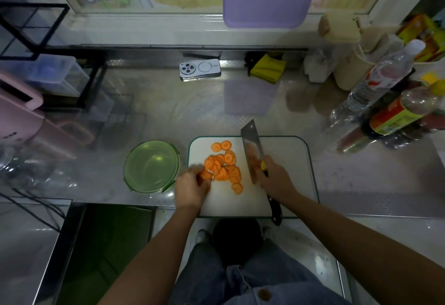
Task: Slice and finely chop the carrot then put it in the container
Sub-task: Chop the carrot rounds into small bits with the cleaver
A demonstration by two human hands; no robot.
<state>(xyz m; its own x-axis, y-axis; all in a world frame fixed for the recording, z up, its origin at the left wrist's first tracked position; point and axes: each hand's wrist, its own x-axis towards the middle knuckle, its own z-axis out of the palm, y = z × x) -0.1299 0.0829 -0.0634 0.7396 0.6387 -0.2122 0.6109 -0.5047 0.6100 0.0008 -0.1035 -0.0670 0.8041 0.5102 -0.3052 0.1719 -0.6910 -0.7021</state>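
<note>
Status: slicing looks done, fine chop not started. The round orange carrot slices [225, 167] lie in a loose overlapping pile on the left half of the white cutting board with a green rim [284, 160]. All are full discs. 2 lie apart at the far edge, 1 at the near side. No uncut carrot in view.

Left hand [192, 187]: fingers curled over a few slices at the pile's near-left corner, probably gathering them.
Right hand [277, 179]: wrapped round the black handle of the steel cleaver [251, 150], blade just right of the pile.

The round translucent green container [151, 166] sits just left of the board on the steel counter [144, 112], with nothing in it.

Next, my read: bunch the slices tight, tuck the left fingertips back, run the blade through repeatedly. Transfer comes after.

Hard to make out:
- The left fingertips are motion-blurred, so the exact grip is unclear.
- Cannot tell whether the edge touches the board.
- Orange smear on the blade face could be a reflection or a stuck slice.
- The yellow spot at the right forefinger is unidentifiable.
</note>
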